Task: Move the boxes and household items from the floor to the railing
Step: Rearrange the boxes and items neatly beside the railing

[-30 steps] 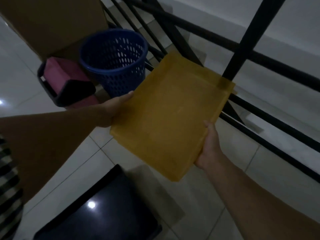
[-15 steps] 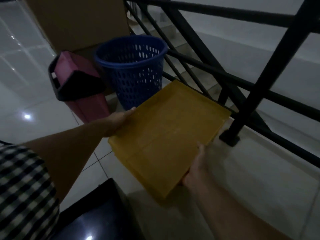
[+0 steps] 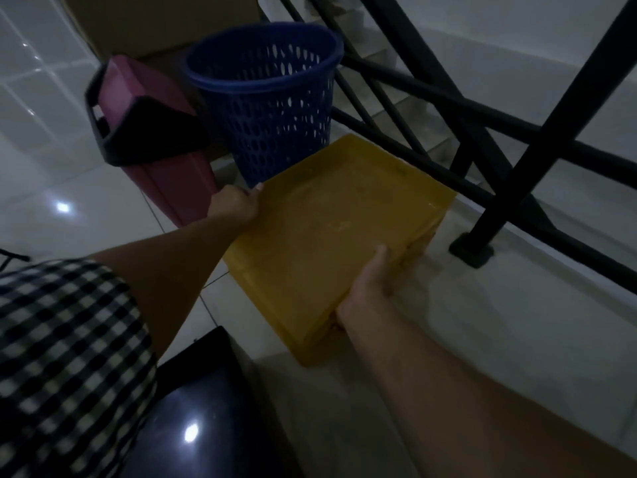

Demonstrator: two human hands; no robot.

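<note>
gripping the yellow box (image 3: 331, 229) between both hands, left hand (image 3: 238, 205) and right hand (image 3: 368, 288).

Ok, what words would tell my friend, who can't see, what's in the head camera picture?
A person's left hand and right hand hold a yellow box by its sides, low beside a black railing. A blue basket and a pink bin stand behind it.

Glossy tiled floor (image 3: 44, 188), stairs (image 3: 410, 112) beyond.
</note>
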